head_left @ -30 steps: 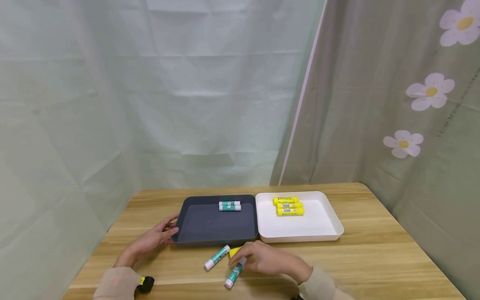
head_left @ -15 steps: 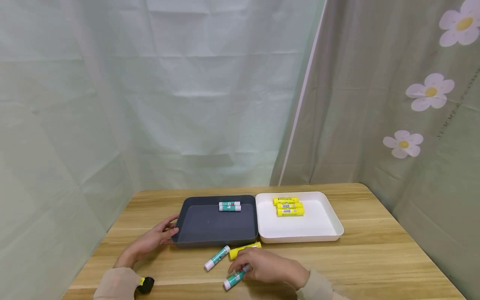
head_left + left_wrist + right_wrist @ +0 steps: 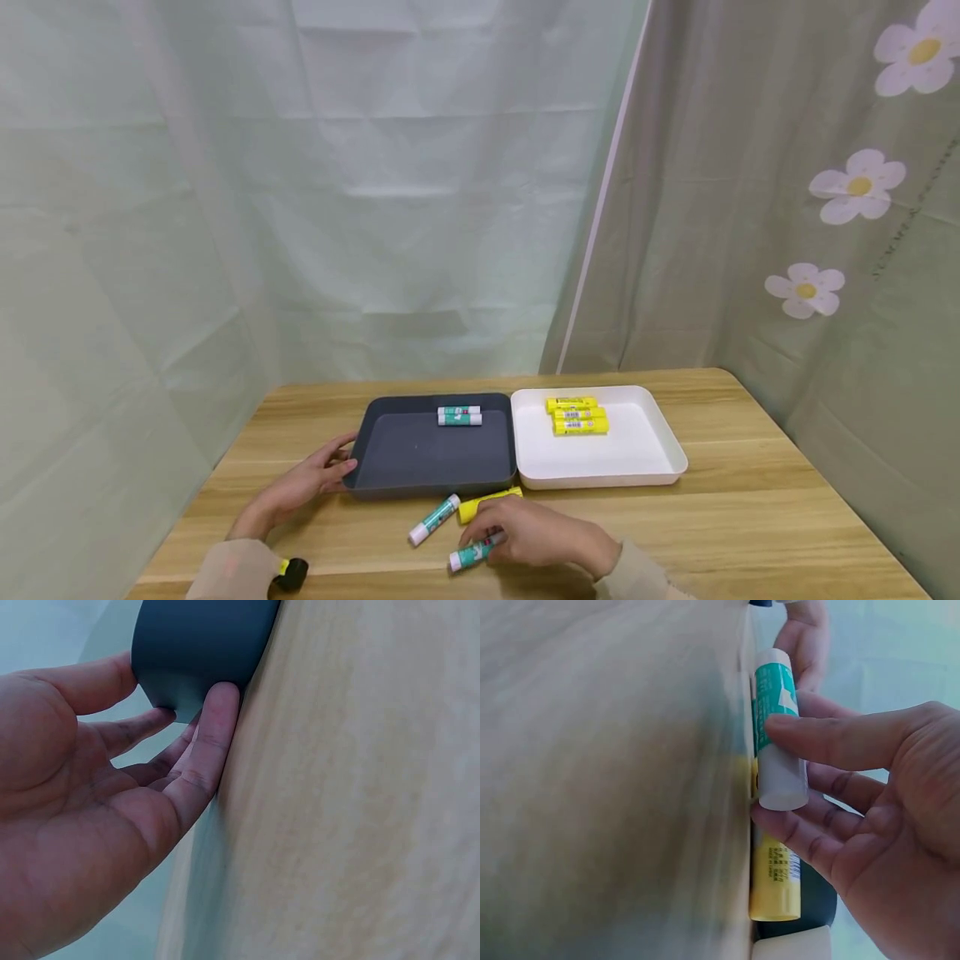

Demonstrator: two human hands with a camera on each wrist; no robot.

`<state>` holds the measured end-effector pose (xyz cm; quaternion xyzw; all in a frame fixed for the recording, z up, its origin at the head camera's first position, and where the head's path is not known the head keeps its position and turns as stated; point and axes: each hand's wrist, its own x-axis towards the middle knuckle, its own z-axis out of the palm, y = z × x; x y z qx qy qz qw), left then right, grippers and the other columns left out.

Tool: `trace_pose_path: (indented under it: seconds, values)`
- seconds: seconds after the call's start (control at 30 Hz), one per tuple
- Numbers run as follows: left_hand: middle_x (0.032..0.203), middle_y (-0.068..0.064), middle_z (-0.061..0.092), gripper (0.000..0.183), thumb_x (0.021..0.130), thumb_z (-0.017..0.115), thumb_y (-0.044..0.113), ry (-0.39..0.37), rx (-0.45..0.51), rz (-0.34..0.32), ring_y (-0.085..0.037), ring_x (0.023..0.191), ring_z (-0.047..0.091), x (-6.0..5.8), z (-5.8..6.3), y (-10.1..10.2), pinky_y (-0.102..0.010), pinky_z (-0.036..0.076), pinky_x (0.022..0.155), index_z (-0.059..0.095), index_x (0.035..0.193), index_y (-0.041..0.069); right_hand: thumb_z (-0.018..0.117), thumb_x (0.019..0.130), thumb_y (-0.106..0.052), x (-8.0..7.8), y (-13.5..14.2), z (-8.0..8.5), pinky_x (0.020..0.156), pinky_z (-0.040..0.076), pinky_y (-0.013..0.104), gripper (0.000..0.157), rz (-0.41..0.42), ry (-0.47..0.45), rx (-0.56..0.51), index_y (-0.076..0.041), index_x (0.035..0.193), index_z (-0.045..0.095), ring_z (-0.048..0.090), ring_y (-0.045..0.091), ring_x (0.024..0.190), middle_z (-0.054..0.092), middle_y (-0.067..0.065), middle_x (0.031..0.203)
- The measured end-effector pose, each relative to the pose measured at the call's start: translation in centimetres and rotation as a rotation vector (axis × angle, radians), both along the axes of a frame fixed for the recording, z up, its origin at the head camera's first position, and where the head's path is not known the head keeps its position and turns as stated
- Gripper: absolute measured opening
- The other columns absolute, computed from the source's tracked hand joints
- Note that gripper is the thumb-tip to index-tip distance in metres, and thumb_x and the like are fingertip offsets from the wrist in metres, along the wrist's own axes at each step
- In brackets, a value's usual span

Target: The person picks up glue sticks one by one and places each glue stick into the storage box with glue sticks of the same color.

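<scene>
My right hand (image 3: 540, 533) pinches a teal glue stick with white ends (image 3: 471, 555) between thumb and fingers, low over the front of the table. In the right wrist view, the thumb lies across the label of this glue stick (image 3: 777, 686). A yellow glue stick (image 3: 471, 509) lies just beyond that hand, partly covered by it, with another teal glue stick (image 3: 434, 521) to its left. My left hand (image 3: 303, 486) touches the front left corner of the dark grey tray (image 3: 412, 454) with extended fingers; its fingertips rest against the tray wall (image 3: 206, 645) in the left wrist view.
Two teal glue sticks (image 3: 460, 419) lie in the back right of the dark tray. Right beside it stands a white tray (image 3: 622, 458) with three yellow glue sticks (image 3: 581, 426). A curtain (image 3: 420, 208) hangs behind the wooden table (image 3: 750, 517).
My right hand has taken hold of the teal glue stick and turned it closer to level, drawing back slightly from the yellow one, which shows more. The left hand stays at the tray.
</scene>
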<state>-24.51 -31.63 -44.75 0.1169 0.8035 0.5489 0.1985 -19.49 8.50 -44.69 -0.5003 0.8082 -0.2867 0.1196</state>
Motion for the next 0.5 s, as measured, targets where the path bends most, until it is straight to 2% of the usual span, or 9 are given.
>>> trace_pose_path:
  seconds: [0.23, 0.5]
  values:
    - [0.149, -0.037, 0.026, 0.07, 0.113, 0.049, 0.023, 0.005, -0.007, 0.005, -0.049, 0.137, 0.042, 0.1, 0.0, 0.1, -0.051, 0.051, 0.105, 0.009, 0.165, -0.002, 0.08, 0.088, 0.002, -0.1, 0.7, 0.6, 0.083, 0.052, 0.014, 0.039, -0.034, -0.018, -0.042, -0.018, 0.121, 0.078, 0.058, -0.004, 0.092, 0.064, -0.013, 0.103]
    - [0.149, -0.038, 0.025, 0.071, 0.113, 0.049, 0.024, 0.005, -0.008, 0.005, -0.05, 0.138, 0.04, 0.1, 0.0, 0.1, -0.052, 0.05, 0.106, 0.009, 0.165, -0.002, 0.081, 0.088, -0.002, -0.5, 1.0, 1.2, 0.077, 0.05, 0.015, 0.037, -0.099, -0.026, -0.046, -0.022, 0.119, 0.079, 0.054, -0.003, 0.085, 0.062, -0.016, 0.097]
